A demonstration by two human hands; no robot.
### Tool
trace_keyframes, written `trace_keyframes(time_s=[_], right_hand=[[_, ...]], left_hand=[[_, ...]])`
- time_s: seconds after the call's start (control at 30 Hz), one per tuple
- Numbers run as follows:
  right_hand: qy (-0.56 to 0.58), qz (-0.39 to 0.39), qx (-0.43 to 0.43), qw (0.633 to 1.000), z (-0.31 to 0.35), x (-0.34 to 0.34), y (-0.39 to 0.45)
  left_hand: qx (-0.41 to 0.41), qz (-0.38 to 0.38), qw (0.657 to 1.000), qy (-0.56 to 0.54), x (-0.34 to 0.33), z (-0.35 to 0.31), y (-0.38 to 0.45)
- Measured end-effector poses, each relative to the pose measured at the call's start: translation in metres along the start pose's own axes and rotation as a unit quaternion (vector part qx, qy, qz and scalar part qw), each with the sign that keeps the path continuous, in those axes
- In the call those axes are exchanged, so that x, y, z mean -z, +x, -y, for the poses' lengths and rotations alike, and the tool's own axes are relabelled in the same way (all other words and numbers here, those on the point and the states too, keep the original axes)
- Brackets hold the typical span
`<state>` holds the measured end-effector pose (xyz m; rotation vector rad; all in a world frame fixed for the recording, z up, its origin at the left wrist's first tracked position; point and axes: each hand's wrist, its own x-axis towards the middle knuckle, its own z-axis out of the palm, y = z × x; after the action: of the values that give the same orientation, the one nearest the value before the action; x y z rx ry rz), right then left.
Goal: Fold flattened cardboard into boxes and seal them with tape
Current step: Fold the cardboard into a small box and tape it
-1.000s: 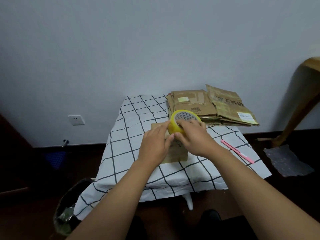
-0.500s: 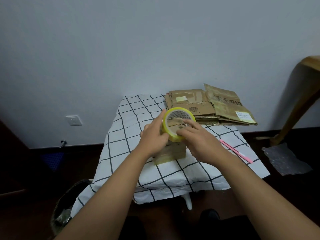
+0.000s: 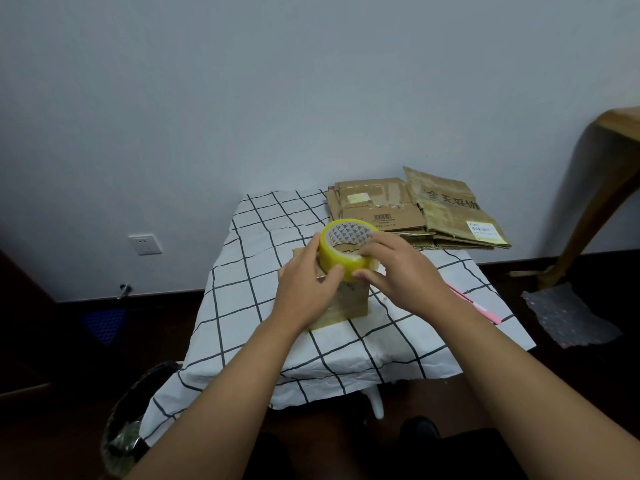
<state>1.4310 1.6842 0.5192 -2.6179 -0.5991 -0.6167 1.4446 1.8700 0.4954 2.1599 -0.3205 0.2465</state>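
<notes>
A pale wall backs a small table (image 3: 263, 244) under a checked cloth. Low at the left a bin (image 3: 128, 424) stands on the dark floor. On the cloth the left hand (image 3: 304, 289) curls round the near-left side of the yellow tape roll (image 3: 337, 251), thumb on its face. The roll is held just above a small folded box (image 3: 346, 303). The right hand (image 3: 398, 268) pinches at the roll's lower edge, probably hunting the loose end. To do this well, likely steady the roll, lift the end with a nail, then pull along the box seam. Behind, a stack of flat cardboard (image 3: 415, 209) waits. A pink knife (image 3: 485, 308) lies right of the box. Nothing blocks the hands.
</notes>
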Motion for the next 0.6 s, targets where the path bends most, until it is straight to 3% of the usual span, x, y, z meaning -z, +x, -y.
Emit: trace_keyframes(time_s=[0.1, 0.37, 0.47, 0.53, 0.6], right_hand=[[0.025, -0.019, -0.005, 0.999, -0.001, 0.002, 0.005], [0.065, 0.043, -0.005, 0.997, -0.006, 0.012, 0.008], [0.11, 0.029, -0.106, 0.988, -0.003, 0.014, 0.012], [0.203, 0.032, -0.229, 0.952, 0.003, 0.017, 0.015], [0.308, 0.043, -0.289, 0.906, 0.007, 0.011, 0.017]], left_hand=[[-0.006, 0.014, 1.0, 0.007, 0.003, 0.002, 0.001], [-0.004, 0.012, 1.0, 0.027, 0.001, 0.011, -0.001], [-0.009, 0.01, 1.0, 0.018, 0.0, 0.011, -0.001], [-0.004, 0.01, 1.0, 0.012, 0.0, 0.012, -0.002], [0.002, 0.011, 1.0, 0.018, 0.001, 0.01, -0.002]])
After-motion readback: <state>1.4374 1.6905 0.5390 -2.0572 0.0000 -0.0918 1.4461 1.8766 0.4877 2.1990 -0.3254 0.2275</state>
